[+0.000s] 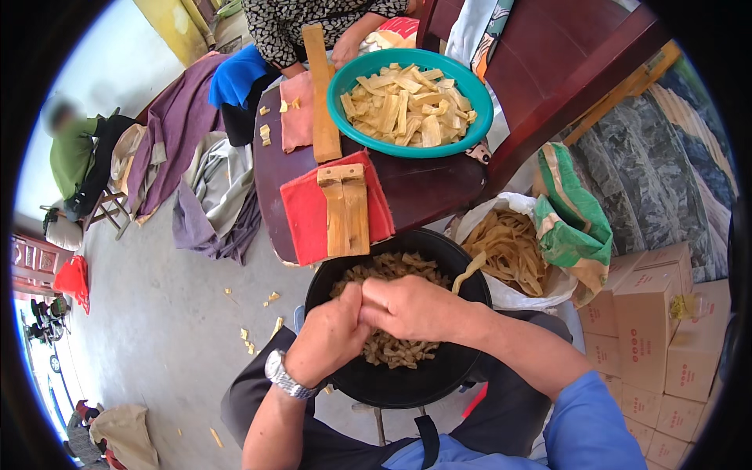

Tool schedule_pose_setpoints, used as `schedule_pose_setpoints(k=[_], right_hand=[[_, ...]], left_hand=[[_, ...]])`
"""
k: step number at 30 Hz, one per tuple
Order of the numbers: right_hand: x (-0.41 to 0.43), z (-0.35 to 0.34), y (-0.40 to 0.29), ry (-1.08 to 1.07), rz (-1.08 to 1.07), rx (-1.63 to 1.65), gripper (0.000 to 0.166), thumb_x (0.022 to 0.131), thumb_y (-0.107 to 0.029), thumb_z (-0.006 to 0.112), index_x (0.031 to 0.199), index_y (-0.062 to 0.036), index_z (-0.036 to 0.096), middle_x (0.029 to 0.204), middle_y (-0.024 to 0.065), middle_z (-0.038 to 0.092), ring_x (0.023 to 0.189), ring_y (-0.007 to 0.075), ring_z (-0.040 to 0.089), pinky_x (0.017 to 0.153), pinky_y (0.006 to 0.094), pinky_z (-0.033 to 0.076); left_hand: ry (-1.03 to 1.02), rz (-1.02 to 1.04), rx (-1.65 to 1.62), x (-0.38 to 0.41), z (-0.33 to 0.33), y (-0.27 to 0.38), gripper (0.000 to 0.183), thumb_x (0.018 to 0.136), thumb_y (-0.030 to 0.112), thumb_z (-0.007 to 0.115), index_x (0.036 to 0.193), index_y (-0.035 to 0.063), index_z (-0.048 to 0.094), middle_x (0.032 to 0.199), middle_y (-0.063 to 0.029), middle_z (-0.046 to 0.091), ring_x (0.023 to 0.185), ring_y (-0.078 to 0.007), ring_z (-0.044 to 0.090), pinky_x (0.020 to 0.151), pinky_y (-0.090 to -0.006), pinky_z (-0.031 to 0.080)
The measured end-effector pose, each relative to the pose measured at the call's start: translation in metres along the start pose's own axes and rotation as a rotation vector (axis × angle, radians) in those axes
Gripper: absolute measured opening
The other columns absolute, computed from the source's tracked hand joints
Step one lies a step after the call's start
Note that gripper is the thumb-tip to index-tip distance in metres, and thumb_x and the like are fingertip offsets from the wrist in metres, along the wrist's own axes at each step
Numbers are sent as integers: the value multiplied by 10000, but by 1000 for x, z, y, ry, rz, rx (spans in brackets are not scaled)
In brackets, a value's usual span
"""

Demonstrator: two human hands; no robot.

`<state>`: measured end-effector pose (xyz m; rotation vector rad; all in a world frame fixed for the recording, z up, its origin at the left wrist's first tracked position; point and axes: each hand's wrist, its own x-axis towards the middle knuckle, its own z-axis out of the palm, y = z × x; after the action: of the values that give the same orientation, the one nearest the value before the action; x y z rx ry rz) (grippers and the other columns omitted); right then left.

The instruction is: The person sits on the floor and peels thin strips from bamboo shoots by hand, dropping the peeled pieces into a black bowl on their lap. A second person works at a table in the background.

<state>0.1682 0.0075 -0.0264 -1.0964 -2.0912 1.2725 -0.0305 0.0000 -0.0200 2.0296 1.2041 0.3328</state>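
Observation:
My left hand (330,329) and my right hand (414,306) meet over a round black basin (405,385), fingers curled and pressed together. Whatever may be between the fingers is hidden. Small folded or knotted tan pieces (402,349) cover part of the basin's bottom, beneath both hands. Over the basin's right rim lies one pale strip (469,272), beside an open white sack (561,294) of long dried strips (508,249). Beyond the basin, a wooden block with a split-looking plank (346,226) rests on a red cloth (299,229) at the chair seat's edge.
A teal colander (405,151) of wide dried strips (411,106) sits on the dark red wooden chair (423,194), beside a wooden bar (323,106). Another person's hand (349,47) is behind it. Cardboard boxes (643,329) stand at right. Scraps (245,335) lie on the floor.

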Motion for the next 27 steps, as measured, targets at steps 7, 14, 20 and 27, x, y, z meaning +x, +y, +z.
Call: schedule_pose_setpoints(k=[7, 14, 20, 27], right_hand=[[-25, -16, -19, -385, -61, 35, 403, 995, -373, 586, 768, -40, 607, 657, 166, 610, 629, 376, 623, 590, 449, 495], [-22, -22, -45, -24, -294, -194, 393, 974, -341, 636, 698, -80, 531, 571, 100, 521, 510, 316, 582, 480, 409, 480], [14, -37, 2, 362, -320, -431, 146, 945, -177, 647, 976, -36, 626, 783, 110, 609, 732, 289, 657, 618, 407, 540], [39, -47, 23, 514, -214, -600, 109, 890, -105, 675, 964, -28, 655, 764, 99, 611, 741, 277, 659, 649, 400, 555]], left_hand=[[-635, -18, -376, -25, -36, 3, 274, 1026, 274, 572, 946, 13, 593, 711, -151, 555, 651, -312, 553, 632, -378, 476], [-401, -43, -367, -22, -62, 6, 176, 1004, 182, 595, 965, 13, 622, 803, -58, 570, 752, -154, 541, 677, -317, 460], [58, -106, -505, 13, -64, -5, 268, 1061, 208, 541, 1224, 7, 609, 882, 23, 564, 823, -72, 520, 769, -232, 433], [408, -131, -288, 67, -41, -27, 172, 1009, 163, 632, 1115, 33, 666, 796, 52, 567, 725, -35, 493, 661, -209, 436]])
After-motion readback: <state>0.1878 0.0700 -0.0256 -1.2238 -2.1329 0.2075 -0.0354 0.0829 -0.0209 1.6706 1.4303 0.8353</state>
